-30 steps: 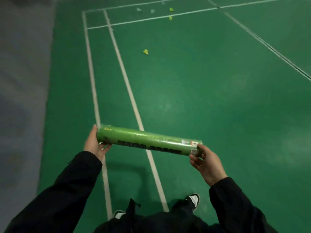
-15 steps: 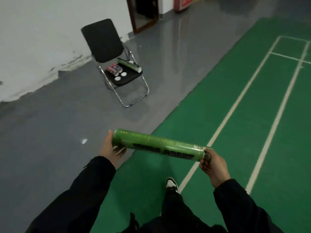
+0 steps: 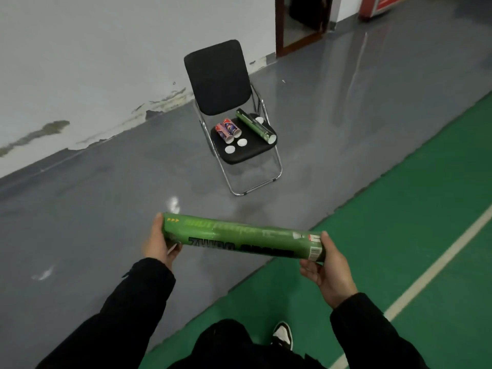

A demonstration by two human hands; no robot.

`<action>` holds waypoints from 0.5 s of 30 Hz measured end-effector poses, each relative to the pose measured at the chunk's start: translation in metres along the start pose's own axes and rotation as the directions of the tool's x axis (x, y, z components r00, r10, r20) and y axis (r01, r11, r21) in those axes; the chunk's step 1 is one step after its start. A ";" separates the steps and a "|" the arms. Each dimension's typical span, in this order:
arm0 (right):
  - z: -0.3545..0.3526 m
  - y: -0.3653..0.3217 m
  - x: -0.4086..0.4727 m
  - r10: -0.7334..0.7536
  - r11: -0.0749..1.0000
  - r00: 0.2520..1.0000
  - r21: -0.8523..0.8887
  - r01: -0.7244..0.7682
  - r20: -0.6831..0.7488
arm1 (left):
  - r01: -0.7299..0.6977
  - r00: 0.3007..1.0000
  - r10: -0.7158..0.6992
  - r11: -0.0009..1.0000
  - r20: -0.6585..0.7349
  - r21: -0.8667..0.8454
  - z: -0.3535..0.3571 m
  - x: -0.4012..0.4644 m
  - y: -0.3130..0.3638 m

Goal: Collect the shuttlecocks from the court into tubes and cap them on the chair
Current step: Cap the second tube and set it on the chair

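Both hands carry a green shuttlecock tube (image 3: 243, 239) level across the near middle of the view: the left hand (image 3: 157, 243) cups its left end, fingers curled under it, and the right hand (image 3: 328, 267) grips the right end by the barcode label. Whether its ends are capped cannot be told. Ahead, on the grey floor by the wall, stands a black folding chair (image 3: 229, 83); its seat holds a second green tube (image 3: 255, 126), two short red tubes (image 3: 226, 130) and loose white caps (image 3: 229, 149). The step in hand looks like bringing the tube over for capping; next it needs setting down and a cap picked up.
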State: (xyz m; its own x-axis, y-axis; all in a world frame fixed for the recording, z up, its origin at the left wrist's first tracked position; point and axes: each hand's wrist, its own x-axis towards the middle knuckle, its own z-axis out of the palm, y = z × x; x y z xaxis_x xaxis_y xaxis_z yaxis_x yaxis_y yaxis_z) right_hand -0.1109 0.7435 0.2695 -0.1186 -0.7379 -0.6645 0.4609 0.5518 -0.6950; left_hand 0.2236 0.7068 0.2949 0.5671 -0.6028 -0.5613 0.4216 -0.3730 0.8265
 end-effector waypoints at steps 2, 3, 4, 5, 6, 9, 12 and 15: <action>0.015 -0.034 0.031 -0.008 1.000 1.000 -0.028 0.009 0.022 | 0.000 1.000 0.000 1.000 -0.017 0.004 0.035 0.021 0.013; 0.023 -0.050 0.048 -0.012 0.999 0.999 -0.046 0.014 0.039 | 0.004 1.000 -0.005 1.000 -0.017 -0.002 0.052 0.034 0.019; 0.030 -0.064 0.066 -0.012 0.998 0.999 -0.060 0.015 0.048 | 0.011 1.000 -0.011 1.000 -0.019 -0.005 0.068 0.047 0.024; 0.038 -0.077 0.085 -0.008 0.998 0.999 -0.063 0.011 0.045 | 0.012 1.000 -0.012 1.000 -0.024 -0.006 0.085 0.063 0.028; 0.046 -0.089 0.106 -0.002 0.998 0.999 -0.062 0.005 0.038 | 0.010 1.000 -0.010 1.000 -0.029 -0.004 0.104 0.079 0.033; 0.068 -0.122 0.175 0.038 0.998 0.999 -0.042 -0.037 0.007 | -0.012 1.000 0.012 1.000 0.012 -0.006 0.166 0.136 0.054; 0.092 -0.156 0.239 0.073 0.997 0.997 -0.007 -0.074 -0.028 | 0.040 0.984 -0.027 0.997 0.175 -0.071 0.226 0.199 0.077; 0.130 -0.188 0.299 0.086 0.996 0.994 0.004 -0.086 -0.073 | 0.171 0.951 -0.105 0.962 0.290 -0.212 0.291 0.247 0.089</action>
State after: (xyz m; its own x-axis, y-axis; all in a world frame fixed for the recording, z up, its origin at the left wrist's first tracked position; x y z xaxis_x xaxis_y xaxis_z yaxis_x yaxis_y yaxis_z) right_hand -0.1185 0.3686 0.2375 -0.1420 -0.6573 -0.7401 0.4730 0.6117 -0.6341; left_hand 0.1951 0.3197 0.2425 0.2899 -0.7390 -0.6082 0.6529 -0.3120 0.6902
